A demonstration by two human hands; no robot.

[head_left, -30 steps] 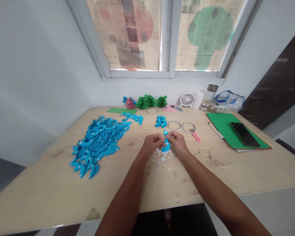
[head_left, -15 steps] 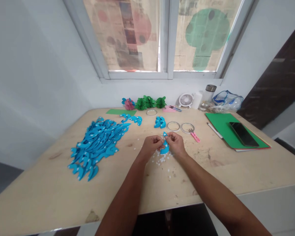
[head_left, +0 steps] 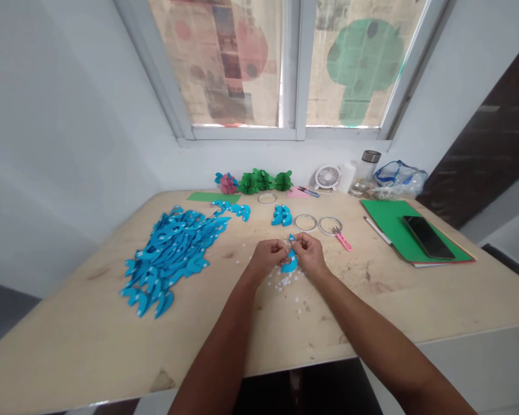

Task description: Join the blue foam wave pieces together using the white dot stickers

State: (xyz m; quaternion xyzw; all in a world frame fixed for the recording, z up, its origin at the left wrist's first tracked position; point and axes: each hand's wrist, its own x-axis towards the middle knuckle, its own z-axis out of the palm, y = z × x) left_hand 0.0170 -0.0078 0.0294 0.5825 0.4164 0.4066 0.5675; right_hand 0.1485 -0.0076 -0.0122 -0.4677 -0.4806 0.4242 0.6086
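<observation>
Between my hands is a blue crescent-shaped paper piece (head_left: pixel 289 266) with small white squares on it. My right hand (head_left: pixel 310 252) pinches its upper end between thumb and fingers. My left hand (head_left: pixel 268 255) is closed at the piece's left side, fingertips pressed together; what they hold, if anything, is too small to make out. White paper bits (head_left: pixel 286 280) lie scattered on the table just below the piece. A large pile of similar blue paper pieces (head_left: pixel 173 248) lies to the left, and a small blue group (head_left: pixel 281 215) sits beyond my hands.
Rolls of tape (head_left: pixel 305 222) and pink-handled scissors (head_left: pixel 342 238) lie right of centre. A phone (head_left: pixel 428 236) rests on green sheets (head_left: pixel 380 216), with a white pen (head_left: pixel 377 230) beside them. Green paper flowers (head_left: pixel 262 180), a small fan (head_left: pixel 327 177) and a bottle (head_left: pixel 366 172) line the wall.
Almost nothing differs. Both hands stay at the blue piece, with only slight finger movement; the whole view has shifted a little.
</observation>
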